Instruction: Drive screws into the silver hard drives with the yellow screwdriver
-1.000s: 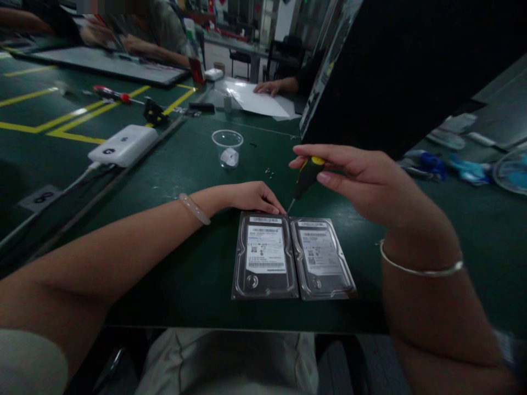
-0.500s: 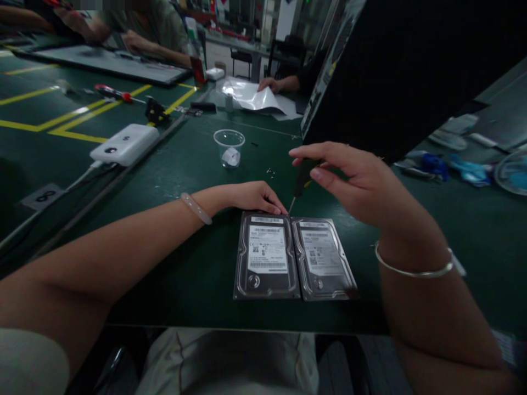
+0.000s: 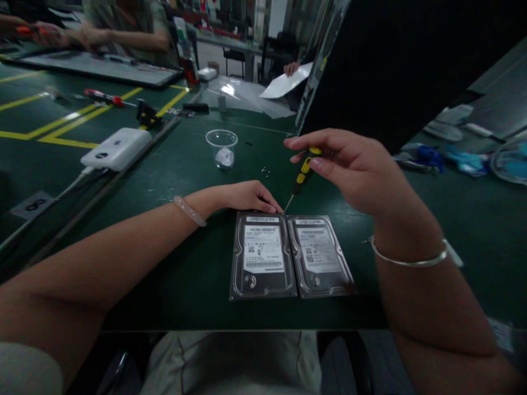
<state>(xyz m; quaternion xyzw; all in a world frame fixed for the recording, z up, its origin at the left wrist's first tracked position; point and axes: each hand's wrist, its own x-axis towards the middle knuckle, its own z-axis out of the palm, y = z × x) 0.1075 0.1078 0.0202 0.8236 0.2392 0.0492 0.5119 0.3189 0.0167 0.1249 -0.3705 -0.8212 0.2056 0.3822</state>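
Note:
Two silver hard drives lie flat side by side before me, labels up: a left hard drive (image 3: 263,285) and a right hard drive (image 3: 329,282). At the far edge of the left one rests my left hand (image 3: 252,196), its fingers closed by the drive's far right corner; what they pinch, if anything, is too small to tell. My right hand (image 3: 349,173) holds a black and yellow screwdriver (image 3: 302,176) by its handle, tilted. The screwdriver's tip meets that same corner, beside the left fingertips. Several tiny screws (image 3: 265,171) lie loose beyond the drives.
A clear plastic cup (image 3: 221,156) with white paper inside stands beyond my left hand. A white power box (image 3: 117,148) with cables sits left. A large black panel (image 3: 391,66) rises at back right. Co-workers' hands (image 3: 291,68) are across the table, near a red-handled screwdriver (image 3: 102,97).
The screwdriver handle has turned in my right hand, so its yellow patches now show, and it leans more to the right. Across the table, a co-worker has lifted a white sheet.

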